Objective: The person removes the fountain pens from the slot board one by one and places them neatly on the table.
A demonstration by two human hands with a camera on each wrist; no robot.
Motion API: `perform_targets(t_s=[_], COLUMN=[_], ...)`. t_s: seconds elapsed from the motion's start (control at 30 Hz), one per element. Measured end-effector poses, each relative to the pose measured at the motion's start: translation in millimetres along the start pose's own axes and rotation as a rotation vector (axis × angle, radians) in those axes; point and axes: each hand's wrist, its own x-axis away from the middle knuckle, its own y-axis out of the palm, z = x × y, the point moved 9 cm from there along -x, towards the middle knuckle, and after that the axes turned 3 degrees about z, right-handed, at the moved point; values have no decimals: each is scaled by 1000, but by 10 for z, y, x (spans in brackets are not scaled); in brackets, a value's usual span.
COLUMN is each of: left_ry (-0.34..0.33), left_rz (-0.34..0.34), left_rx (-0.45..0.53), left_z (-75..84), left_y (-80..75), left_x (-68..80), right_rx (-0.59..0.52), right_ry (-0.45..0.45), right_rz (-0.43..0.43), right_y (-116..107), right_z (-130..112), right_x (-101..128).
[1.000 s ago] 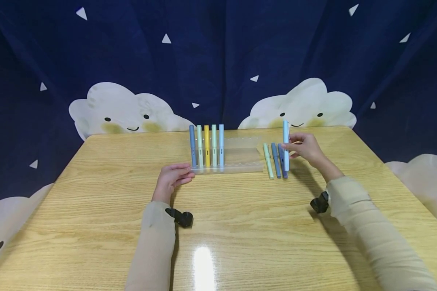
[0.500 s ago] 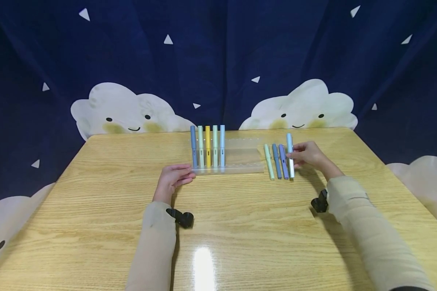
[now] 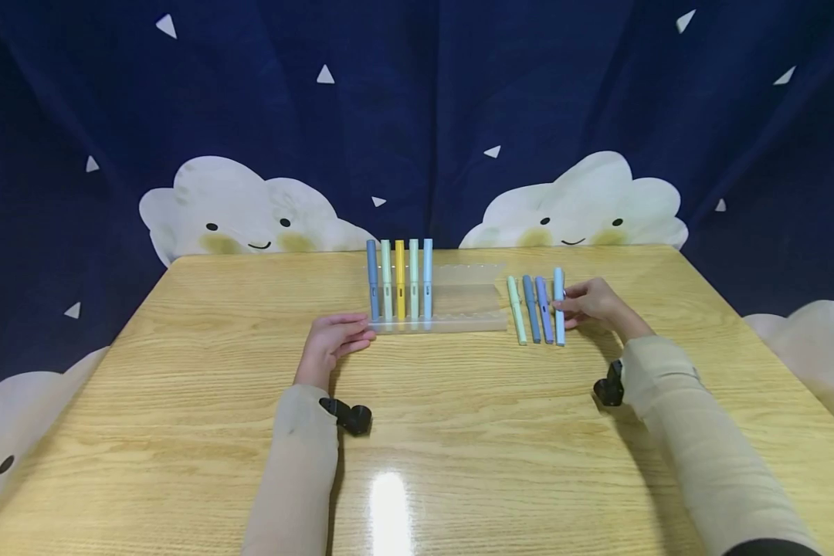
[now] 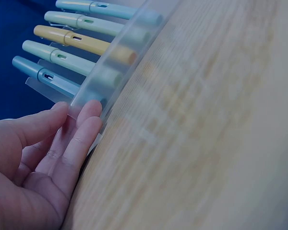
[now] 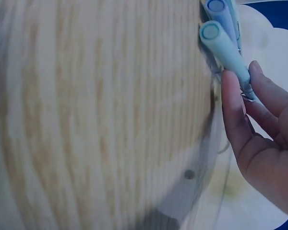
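At the left end of a clear plastic pen rack (image 3: 469,320), my left hand (image 3: 333,340) pinches the corner between thumb and fingers. In the rack's left half stand a dark blue pen (image 3: 373,278), two pale green pens, a yellow pen (image 3: 399,270) and a light blue pen (image 3: 428,270). To the right, my right hand (image 3: 594,301) pinches another light blue pen (image 3: 559,293) by its side, low over the table. Left of it lie a purple-blue pen (image 3: 544,309), a darker blue pen (image 3: 531,309) and a pale green pen (image 3: 517,309) in a row.
The wooden table (image 3: 459,432) reaches back to a dark blue curtain (image 3: 403,116) printed with white clouds and triangles. Small black cameras sit on both wrists, such as the left wrist camera (image 3: 350,417).
My right hand has lowered the light blue pen from upright above the row, moving it slightly right to lie beside the purple-blue one. My left hand stays at the rack's corner.
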Motion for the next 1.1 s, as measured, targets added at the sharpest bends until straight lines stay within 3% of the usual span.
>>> perform_targets(t_s=[0.67, 0.83, 1.1], left_ry=[-14, -19, -18], left_rz=[-14, -5, -2], left_rx=[21, 9, -17], left_z=[13, 10, 14], left_y=[22, 6, 12], left_x=[18, 18, 44], right_rx=[2, 13, -80], right_ry=[-6, -33, -108], right_rz=[30, 85, 190], right_y=[-43, -110, -172], right_z=[52, -5, -174], right_x=[-33, -9, 44])
